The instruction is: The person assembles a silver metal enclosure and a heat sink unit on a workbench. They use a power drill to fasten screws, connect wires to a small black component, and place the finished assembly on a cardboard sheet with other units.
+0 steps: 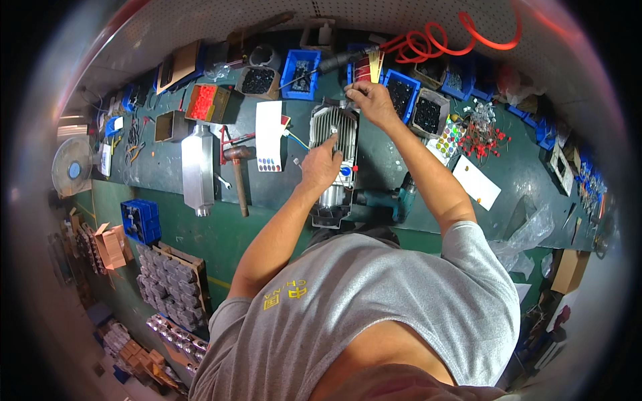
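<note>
A grey finned metal housing (324, 123) lies lengthwise on the bench in front of me, with a round silver motor-like part (332, 196) at its near end. My left hand (322, 164) rests on the housing, index finger stretched out onto the fins and the other fingers partly hidden. At the far right corner of the housing, my right hand (374, 103) is closed, thumb and index finger together; what they pinch is too small to make out. Beside the left hand is a blue round part (345, 171). A dark power screwdriver (341, 62) lies beyond the housing, its long bit toward a blue bin (300, 73).
Left lie a hammer (238, 175), a white sheet (269, 137) and a silver housing (197, 167). A teal cordless drill (404, 197) is near my right arm. Bins of black parts (428, 112) line the back; a red coiled hose (435, 37) hangs above. Red-tipped parts (483, 137) lie right.
</note>
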The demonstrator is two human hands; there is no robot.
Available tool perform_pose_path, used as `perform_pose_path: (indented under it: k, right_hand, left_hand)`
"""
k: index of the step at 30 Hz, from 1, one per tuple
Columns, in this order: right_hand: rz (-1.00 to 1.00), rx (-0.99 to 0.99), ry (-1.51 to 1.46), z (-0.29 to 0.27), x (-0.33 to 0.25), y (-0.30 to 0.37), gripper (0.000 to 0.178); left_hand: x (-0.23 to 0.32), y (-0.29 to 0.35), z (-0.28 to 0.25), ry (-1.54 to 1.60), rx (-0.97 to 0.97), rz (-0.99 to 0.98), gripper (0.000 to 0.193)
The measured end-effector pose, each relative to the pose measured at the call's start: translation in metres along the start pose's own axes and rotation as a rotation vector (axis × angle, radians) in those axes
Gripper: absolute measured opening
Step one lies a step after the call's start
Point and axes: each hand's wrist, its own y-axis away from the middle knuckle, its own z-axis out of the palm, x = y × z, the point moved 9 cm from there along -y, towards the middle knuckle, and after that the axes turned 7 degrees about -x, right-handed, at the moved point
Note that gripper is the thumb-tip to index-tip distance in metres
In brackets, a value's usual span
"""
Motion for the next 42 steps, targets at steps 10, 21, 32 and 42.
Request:
perform_pose_path:
  k: [10,21,32,42]
  right_hand:
    - [-0.120,-0.059,0.174,0.013,-0.021,-0.002,0.022]
    - [-0.108,-0.222,0.162,0.027,-0.025,-0.017,0.022]
    - [0.293,-0.250,-0.290,0.019,0.009,-0.031,0.018]
    - [0.520,-0.268,-0.583,0.015,0.064,-0.050,0.019]
  left_hand:
    - [0.000,0.002,-0.002,0.008,0.010,-0.014,0.048]
    - [0.003,0.003,-0.004,0.008,0.028,0.031,0.048]
    - [0.003,0.002,-0.003,-0.003,0.021,0.013,0.049]
    - [-0.001,0.001,0.000,0.020,0.008,-0.011,0.050]
